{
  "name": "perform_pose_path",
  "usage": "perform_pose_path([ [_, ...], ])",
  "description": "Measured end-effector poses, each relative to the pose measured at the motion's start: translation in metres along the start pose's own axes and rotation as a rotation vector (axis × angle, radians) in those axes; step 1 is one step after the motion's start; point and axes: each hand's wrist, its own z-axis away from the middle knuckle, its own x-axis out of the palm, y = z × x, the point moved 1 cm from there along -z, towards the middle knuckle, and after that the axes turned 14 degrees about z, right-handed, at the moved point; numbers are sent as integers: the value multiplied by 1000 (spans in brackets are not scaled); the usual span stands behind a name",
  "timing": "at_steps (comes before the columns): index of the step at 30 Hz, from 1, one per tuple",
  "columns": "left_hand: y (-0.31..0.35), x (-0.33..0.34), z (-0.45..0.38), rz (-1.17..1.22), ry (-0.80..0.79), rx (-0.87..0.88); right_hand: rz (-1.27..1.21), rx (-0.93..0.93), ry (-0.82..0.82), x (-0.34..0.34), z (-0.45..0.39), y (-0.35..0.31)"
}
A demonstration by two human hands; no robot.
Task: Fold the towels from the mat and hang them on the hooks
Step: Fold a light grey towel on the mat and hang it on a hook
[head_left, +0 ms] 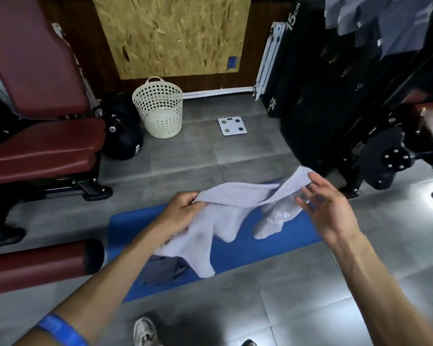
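While held up over the mat (248,248), pale towel (225,211) stretched between both hands, lower folds hanging loose and twisted just above the blue surface. Left hand (183,211): fingers curled, clamped on the towel's left end, bunching the cloth at the knuckles. Right hand (328,208): palm turned inward, fingers spread and mostly straight, thumb against the towel's upper right corner; firm pinch or mere touch cannot be told, edge blurred. Second towel, darker grey (164,269), lying crumpled on the mat's near left end, partly under the left forearm, touching the hanging pale cloth or just beside it, unclear which. Blue wristband (63,330) on the left arm, bottom left. Shoe (145,332) on grey floor tiles near the bottom edge. Beyond the mat: white perforated basket (158,108) upright by the wall, black bag (123,131) just left of it, white scale (232,126) flat on the floor to the right, well apart from the basket. Maroon padded bench (40,101) along the left side. Black rack (335,91) at right, with grey towels (385,18) hanging at its top right; hooks too dark to make out
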Motion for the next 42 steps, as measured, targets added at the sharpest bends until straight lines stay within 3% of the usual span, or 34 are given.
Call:
perform_pose_path([
  [3, 40, 61, -7, -11, -47, 94, 135, 69, 76, -54, -3, 24],
  [6, 70, 122, -12, -86, -187, 118, 430, -30, 107, -84, 11, 36],
  [11, 91, 204, -23, -275, -405, 79, 738, -409, -310, -96, 28, 19],
  [14, 89, 226, -37, -251, -379, 141, 626, -391, -265, -101, 19, 4],
  [17, 72, 220, -57, -177, -368, 173, 491, -344, -110, -112, 3, -5],
  [22, 11, 177, -95, -335, -401, -42, 387, -342, 39, -117, -40, -31],
  [25, -24, 143, -119, -358, -333, -144, 386, -371, 90, -115, -74, -46],
  [29, -55, 97, -149, -410, -264, -154, 408, -368, 165, -118, -121, -62],
  [32, -70, 67, -168, -458, -107, -185, 471, -352, 194, -125, -151, -68],
  [38, -54, 61, -209, -647, 8, -166, 725, -359, 46, -124, -193, -79],
  [42, 4, 129, -241, -676, -9, 139, 821, -475, -244, -117, -215, -96],
])
